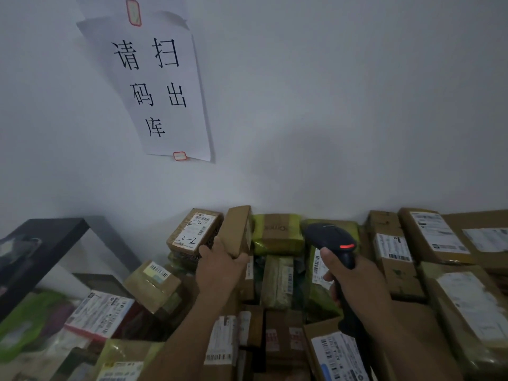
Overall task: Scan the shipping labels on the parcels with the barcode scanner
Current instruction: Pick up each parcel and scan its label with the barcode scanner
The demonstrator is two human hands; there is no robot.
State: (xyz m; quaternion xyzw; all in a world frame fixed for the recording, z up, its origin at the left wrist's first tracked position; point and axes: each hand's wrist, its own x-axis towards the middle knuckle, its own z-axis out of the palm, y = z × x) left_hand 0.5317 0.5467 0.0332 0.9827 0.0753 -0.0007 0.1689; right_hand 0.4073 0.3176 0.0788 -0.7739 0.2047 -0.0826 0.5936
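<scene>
Your left hand (pixel 220 266) grips a small cardboard box (pixel 237 232) by its lower end, stood up on edge mid-pile near the wall (pixel 330 105). It looks light and stiff, so hold it by the edges (no label shows on the near face). Your right hand (pixel 354 281) is curled round the scanner (pixel 330 239) handle, red light on. The parcels (pixel 393 259) sit packed and touching, some in soft green wrap; what carries them is hidden. There is a paper sign (pixel 156 86) on the wall and a black frame (pixel 41 243) at left.

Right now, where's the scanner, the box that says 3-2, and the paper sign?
scanner (pixel 330 239): head view, on its black head.
3-2 box (pixel 193 231): head view, on its white label.
paper sign (pixel 154 75): head view, sheet's middle.
</scene>
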